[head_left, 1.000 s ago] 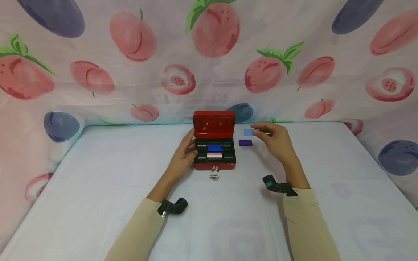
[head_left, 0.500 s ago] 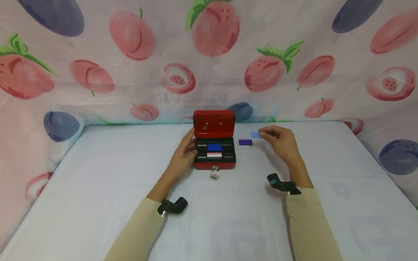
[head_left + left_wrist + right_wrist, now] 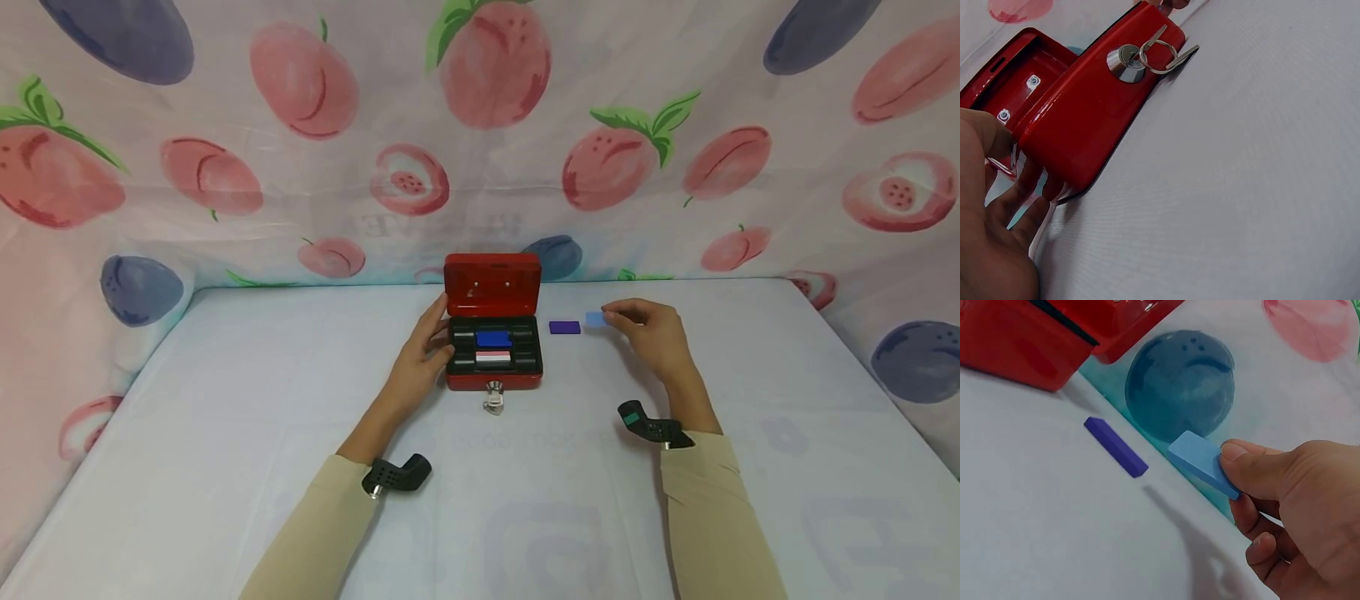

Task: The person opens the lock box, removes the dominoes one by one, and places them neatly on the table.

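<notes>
A small red cash box (image 3: 493, 382) stands with its lid raised and a black tray (image 3: 459, 367) inside. Two small blocks sit in the tray, one blue (image 3: 493, 339) and one pink and white (image 3: 492, 357). My left hand (image 3: 415, 364) holds the box's left side, thumb at the rim and fingers along the outer wall. Right of the box, my right hand (image 3: 654, 337) pinches a light blue eraser (image 3: 1200, 459) between thumb and fingers, close over the table. Between the box and that eraser lies a purple block (image 3: 1116, 447).
Keys on a ring (image 3: 1160, 56) hang from the lock (image 3: 1126, 63) at the box's front. Behind the white table (image 3: 495, 500) rises a fruit-printed cloth (image 3: 300, 192), close to the raised lid.
My right hand has carried the light blue eraser rightward and nearer to me, from behind the purple block to its right. My left hand and the box have stayed in place.
</notes>
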Demonstrator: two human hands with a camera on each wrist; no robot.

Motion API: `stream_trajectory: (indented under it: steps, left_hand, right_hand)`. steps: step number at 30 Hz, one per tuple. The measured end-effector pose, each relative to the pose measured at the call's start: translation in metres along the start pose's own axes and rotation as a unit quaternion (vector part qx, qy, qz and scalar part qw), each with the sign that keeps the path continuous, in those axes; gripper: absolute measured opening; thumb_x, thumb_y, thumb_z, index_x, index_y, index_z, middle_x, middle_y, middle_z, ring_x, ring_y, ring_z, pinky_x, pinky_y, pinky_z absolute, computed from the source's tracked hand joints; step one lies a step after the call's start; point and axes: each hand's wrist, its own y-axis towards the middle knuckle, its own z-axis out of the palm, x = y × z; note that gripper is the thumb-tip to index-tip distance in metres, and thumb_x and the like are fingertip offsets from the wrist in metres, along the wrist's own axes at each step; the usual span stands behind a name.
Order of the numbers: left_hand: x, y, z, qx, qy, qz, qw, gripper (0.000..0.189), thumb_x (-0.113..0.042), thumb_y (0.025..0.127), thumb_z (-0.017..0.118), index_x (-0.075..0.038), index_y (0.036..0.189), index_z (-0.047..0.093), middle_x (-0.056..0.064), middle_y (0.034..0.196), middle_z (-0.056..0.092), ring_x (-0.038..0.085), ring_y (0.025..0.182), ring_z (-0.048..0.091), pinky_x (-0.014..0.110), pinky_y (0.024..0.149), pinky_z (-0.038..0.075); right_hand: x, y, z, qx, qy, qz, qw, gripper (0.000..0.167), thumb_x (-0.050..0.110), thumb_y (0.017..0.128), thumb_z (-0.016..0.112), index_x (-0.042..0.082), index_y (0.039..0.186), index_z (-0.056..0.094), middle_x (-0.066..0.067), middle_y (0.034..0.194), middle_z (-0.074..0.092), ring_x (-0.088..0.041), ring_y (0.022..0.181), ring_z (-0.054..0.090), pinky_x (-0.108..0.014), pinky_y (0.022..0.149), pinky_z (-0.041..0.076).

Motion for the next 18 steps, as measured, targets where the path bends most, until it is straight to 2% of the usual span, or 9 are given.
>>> stream_trajectory:
  steps: [5,18]
  left_hand:
    - [-0.0013,0.0003,0.0003,0.000,0.001,0.006,1.0000,0.071,0.005,0.094,0.047,-0.021,0.154,0.020,0.003,0.157,0.018,0.029,0.133,0.037,0.049,0.106,0.033]
    - [-0.0032,-0.0005,-0.0003,-0.001,0.005,-0.009,0.9999,0.072,0.002,0.094,0.047,-0.026,0.154,0.019,-0.002,0.157,0.018,0.025,0.133,0.036,0.047,0.107,0.034]
  right_hand:
    - [-0.0025,0.0001,0.0017,0.006,-0.003,0.017,0.9998,0.029,0.028,0.095,0.061,0.007,0.112,0.070,-0.014,0.114,0.066,-0.032,0.115,0.052,-0.048,0.097,0.040]
    - [-0.0104,0.0023,0.0045,0.001,-0.013,0.005,0.9999,0.026,0.025,0.095,0.061,0.006,0.111,0.070,-0.015,0.112,0.066,-0.031,0.111,0.054,-0.048,0.096,0.040]
